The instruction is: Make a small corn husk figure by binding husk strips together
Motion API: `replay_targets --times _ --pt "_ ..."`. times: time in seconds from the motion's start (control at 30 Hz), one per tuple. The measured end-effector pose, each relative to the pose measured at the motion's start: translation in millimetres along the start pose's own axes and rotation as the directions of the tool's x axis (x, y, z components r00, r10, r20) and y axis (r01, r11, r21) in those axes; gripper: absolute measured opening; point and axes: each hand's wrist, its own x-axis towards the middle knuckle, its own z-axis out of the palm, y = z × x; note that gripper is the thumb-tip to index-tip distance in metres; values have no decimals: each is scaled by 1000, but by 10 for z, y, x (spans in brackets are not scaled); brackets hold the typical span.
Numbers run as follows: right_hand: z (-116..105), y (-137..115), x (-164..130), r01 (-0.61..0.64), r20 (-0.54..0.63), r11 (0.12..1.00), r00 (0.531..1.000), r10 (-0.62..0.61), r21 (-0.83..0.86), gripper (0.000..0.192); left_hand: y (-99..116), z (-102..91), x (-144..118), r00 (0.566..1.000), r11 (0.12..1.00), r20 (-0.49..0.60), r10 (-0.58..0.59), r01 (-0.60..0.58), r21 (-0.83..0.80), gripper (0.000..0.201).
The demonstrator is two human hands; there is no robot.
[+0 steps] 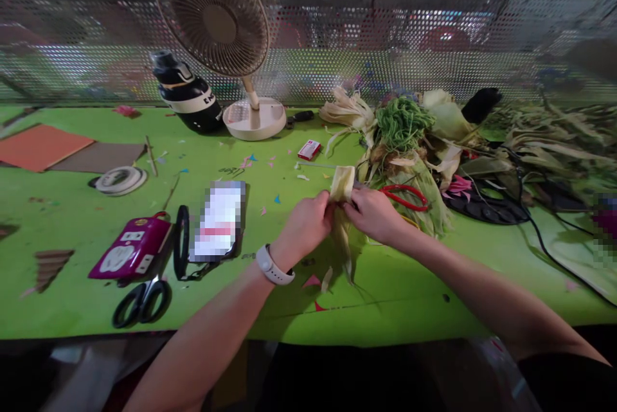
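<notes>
Between my two hands is a pale yellow corn husk (342, 184), its upper end folded over into a wide flat band. Its narrow tail hangs down to the green tabletop. My left hand (308, 222), with a pale band on the wrist, pinches the husk from the left. From the right, my right hand (373, 213) closes on the same husk, its fingertips partly hidden. Just beyond my right hand lie red-handled scissors (407, 197), on a heap of dried husks (417, 174) with a bundle of green strands (403, 123) on top.
On the left are black-handled scissors (142, 301), a purple pouch (132, 248), a phone (219, 222) and a tape roll (120, 180). A fan (255, 119) and a black bottle (193, 100) stand at the back. A black cable (535, 232) runs along the right. Paper scraps dot the green table (289, 315).
</notes>
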Motion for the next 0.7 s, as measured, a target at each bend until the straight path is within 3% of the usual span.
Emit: replay_targets --times 0.2,0.37,0.57,0.7 --pt "109 -43 -5 -20 1 997 1000 20 -74 26 -12 147 1 1000 998 7 26 -26 61 14" --pt "144 -64 29 -32 -26 997 999 31 -67 26 -34 150 29 1000 999 -19 9 -8 46 12" --pt "76 10 76 -42 -75 994 996 50 104 21 -128 65 89 998 965 -36 -43 32 -259 16" --pt "26 80 82 -7 -60 961 998 24 275 22 -210 57 114 998 822 58 -31 58 -566 19"
